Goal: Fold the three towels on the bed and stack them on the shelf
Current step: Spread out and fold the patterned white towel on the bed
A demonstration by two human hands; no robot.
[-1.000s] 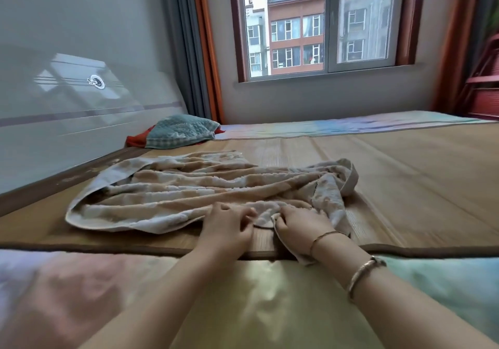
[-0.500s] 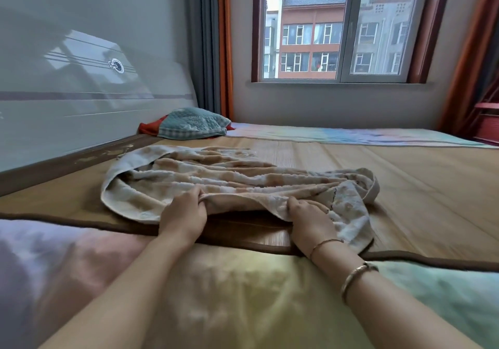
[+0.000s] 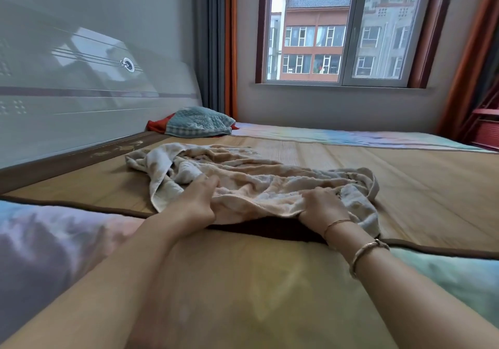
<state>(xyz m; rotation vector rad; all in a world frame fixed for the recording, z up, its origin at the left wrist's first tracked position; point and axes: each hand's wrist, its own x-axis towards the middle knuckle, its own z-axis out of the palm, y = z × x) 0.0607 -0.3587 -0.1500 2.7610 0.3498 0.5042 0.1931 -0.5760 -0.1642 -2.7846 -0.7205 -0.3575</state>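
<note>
A crumpled beige towel (image 3: 259, 178) lies on the woven bed mat (image 3: 405, 186). My left hand (image 3: 198, 200) grips its near edge on the left, thumb under the cloth and fingers on top. Further right, my right hand (image 3: 322, 208) grips the same near edge, lifted slightly off the mat so a dark gap shows beneath. A teal towel (image 3: 198, 123) lies bunched at the far corner by the headboard, on top of a red towel (image 3: 158, 126) that shows only at its edges.
The grey headboard (image 3: 81, 100) runs along the left. A pastel sheet (image 3: 243, 281) covers the near part of the bed under my forearms. A window (image 3: 340, 30) fills the far wall, and a red rack (image 3: 486, 127) stands at the far right.
My hands slid apart along the beige towel's near edge and raised it off the mat. The towel's left side has bunched toward the middle. The view has moved closer.
</note>
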